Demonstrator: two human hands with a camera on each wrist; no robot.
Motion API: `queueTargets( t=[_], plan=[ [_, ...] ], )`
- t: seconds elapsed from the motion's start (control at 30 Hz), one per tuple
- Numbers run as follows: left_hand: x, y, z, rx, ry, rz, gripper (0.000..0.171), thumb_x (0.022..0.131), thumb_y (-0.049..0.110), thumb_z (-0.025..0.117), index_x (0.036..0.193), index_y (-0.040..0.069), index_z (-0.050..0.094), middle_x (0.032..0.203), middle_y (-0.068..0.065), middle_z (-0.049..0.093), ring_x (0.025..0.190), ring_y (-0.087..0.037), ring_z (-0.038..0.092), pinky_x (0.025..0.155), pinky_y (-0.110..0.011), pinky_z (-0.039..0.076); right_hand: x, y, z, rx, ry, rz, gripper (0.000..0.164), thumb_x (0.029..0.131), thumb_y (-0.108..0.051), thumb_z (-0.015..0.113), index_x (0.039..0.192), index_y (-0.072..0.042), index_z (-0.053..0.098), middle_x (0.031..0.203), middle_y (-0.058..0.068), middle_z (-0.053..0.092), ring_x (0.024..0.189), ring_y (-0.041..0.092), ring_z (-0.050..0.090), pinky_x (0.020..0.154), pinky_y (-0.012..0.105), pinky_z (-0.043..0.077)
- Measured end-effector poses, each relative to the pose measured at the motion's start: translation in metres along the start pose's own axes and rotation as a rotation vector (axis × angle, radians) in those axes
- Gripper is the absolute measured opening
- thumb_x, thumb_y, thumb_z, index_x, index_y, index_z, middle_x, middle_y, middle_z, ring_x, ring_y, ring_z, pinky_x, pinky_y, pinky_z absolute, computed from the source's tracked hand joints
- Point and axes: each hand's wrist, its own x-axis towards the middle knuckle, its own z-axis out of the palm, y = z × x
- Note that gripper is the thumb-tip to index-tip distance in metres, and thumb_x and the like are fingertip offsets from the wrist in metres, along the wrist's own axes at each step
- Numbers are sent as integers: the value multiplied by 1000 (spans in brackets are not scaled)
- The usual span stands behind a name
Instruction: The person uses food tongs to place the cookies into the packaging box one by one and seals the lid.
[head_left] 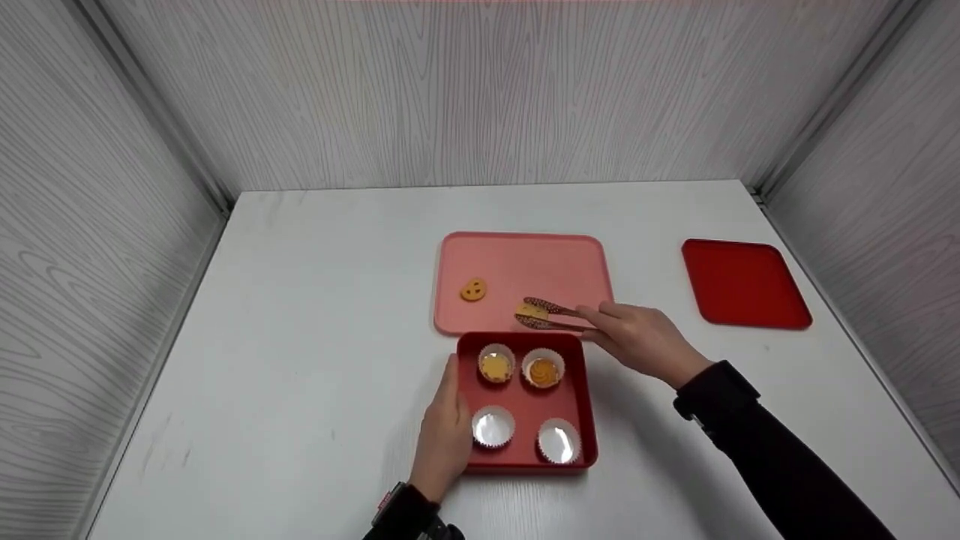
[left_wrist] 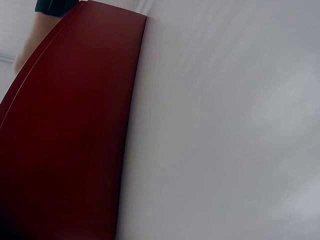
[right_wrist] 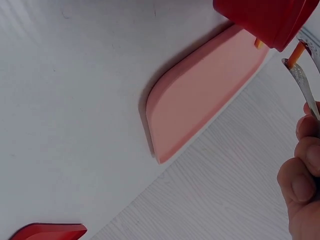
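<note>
My right hand grips a pair of small perforated tongs. Between the tong tips is a square yellowish cookie, raised near the front edge of the pink tray; its edge shows orange in the right wrist view. My left hand lies along the left wall of a red square box, its fingers straight against the side. Inside the box stand white paper cups: one at the back left has a yellow cookie, its neighbour a swirled cookie. The two front cups hold nothing.
A round cookie with dark spots lies on the left part of the pink tray, behind the box. Off to the right is a flat red tray. Grey wood-grain panels enclose the white table at the back and sides.
</note>
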Motion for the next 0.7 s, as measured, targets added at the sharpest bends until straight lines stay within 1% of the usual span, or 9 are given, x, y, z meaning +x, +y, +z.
queueTargets(
  t=[0.13, 0.2, 0.23, 0.3, 0.37, 0.47, 0.53, 0.6, 0.7],
  plan=[
    [-1, 1, 0, 0, -5, -4, 56, 108, 8, 37, 163, 4, 23, 166, -10, 29, 150, -22, 31, 122, -45, 30, -11, -6, -8, 3, 36, -47, 47, 83, -15, 86, 128, -10, 71, 78, 1, 58, 61, 11, 46, 53, 25, 48],
    [-1, 0, 0, 0, -5, 0, 56, 109, 8, 37, 163, 4, 23, 166, -11, 29, 150, -21, 31, 122, -45, 30, -17, -8, -12, 23, 44, -74, 50, 82, -13, 86, 129, -10, 70, 80, 1, 60, 62, 10, 49, 54, 25, 50],
    [-1, 0, 0, 1, -4, 3, 56, 109, 8, 37, 162, 4, 23, 166, -11, 29, 150, -21, 30, 122, -45, 30, -19, -9, -15, 37, 43, -86, 51, 81, -12, 87, 130, -10, 70, 81, 1, 61, 62, 10, 50, 54, 24, 51],
    [-1, 0, 1, 1, -2, 9, 56, 108, 8, 37, 162, 3, 23, 166, -11, 29, 150, -21, 30, 122, -45, 31, -23, -12, -19, 74, 30, -113, 55, 80, -10, 87, 133, -10, 69, 89, 1, 68, 66, 10, 58, 58, 25, 55],
    [-1, -1, 1, -1, -1, 19, 56, 108, 7, 37, 162, 2, 24, 166, -12, 29, 150, -21, 29, 122, -45, 31, -26, -14, -23, 105, 10, -138, 57, 81, -10, 86, 134, -10, 68, 94, 1, 71, 70, 9, 62, 60, 25, 57],
    [-1, -1, 1, -7, -2, 26, 56, 108, 6, 37, 162, 1, 24, 166, -14, 29, 150, -21, 29, 122, -45, 30, -31, -16, -29, 131, -27, -168, 53, 82, -10, 85, 132, -10, 69, 91, -1, 69, 68, 7, 59, 59, 21, 54],
    [-1, -1, 0, -5, -1, 28, 56, 108, 6, 37, 162, 1, 23, 166, -14, 29, 150, -21, 29, 122, -45, 30, -33, -18, -33, 138, -56, -179, 46, 83, -11, 84, 128, -9, 72, 82, -3, 62, 64, 5, 51, 56, 19, 48],
    [-1, -1, 0, -1, 0, 26, 56, 108, 7, 37, 162, 2, 23, 166, -14, 29, 150, -22, 29, 122, -45, 29, -34, -19, -37, 152, -94, -181, 42, 83, -11, 84, 124, -9, 73, 77, -5, 57, 63, 4, 46, 55, 17, 45],
    [-1, -2, 0, 5, 2, 26, 56, 108, 6, 37, 162, 2, 23, 166, -13, 29, 149, -21, 33, 123, -45, 29, -34, -21, -44, 176, -169, -170, 40, 84, -13, 84, 123, -11, 75, 77, -6, 57, 65, 2, 45, 57, 16, 45]
  ],
)
